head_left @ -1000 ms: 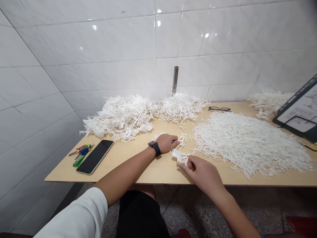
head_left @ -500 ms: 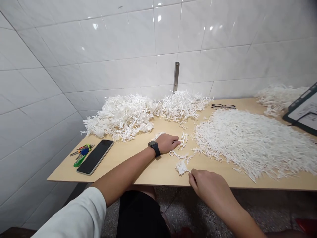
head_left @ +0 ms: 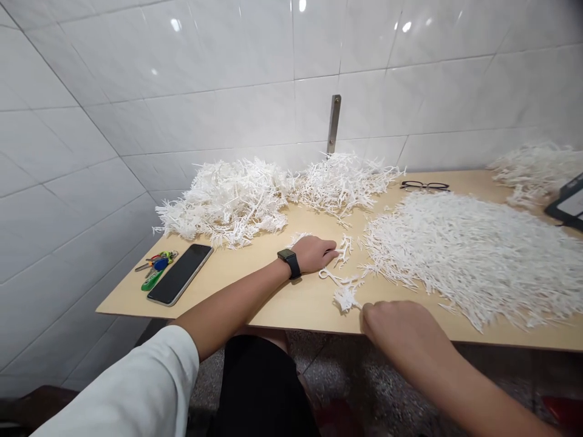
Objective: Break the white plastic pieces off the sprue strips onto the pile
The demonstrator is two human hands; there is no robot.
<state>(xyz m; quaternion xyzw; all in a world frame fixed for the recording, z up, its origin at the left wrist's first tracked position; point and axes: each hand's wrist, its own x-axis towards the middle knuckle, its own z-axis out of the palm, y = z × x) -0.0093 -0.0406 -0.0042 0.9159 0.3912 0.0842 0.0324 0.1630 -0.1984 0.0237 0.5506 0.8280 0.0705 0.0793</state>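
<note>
My left hand [head_left: 315, 254], with a dark watch on the wrist, rests on the table, thumb and forefinger pinched on a thin white branched plastic piece [head_left: 346, 250]. Near the front edge, my right hand [head_left: 401, 325] is closed, back upward. From its fingertips juts the stem of a white plastic cluster [head_left: 346, 299]; the fingers themselves are mostly hidden. Between the hands lies a looped white strand [head_left: 327, 275] that seems to touch the cluster. A few white bits [head_left: 298, 238] lie behind my left wrist.
Tangled white branched pieces [head_left: 232, 200] are heaped along the tiled wall. A broad pile of short white pieces [head_left: 473, 255] covers the right side. Glasses [head_left: 425, 185], a phone [head_left: 181, 274], keys [head_left: 159, 262] and a dark-edged clipboard [head_left: 567, 203] also lie on the table [head_left: 273, 309].
The whole view has shifted slightly, so things sit higher and mostly farther right. My right hand has turned a little, showing less of its fingers; both hands keep their hold.
</note>
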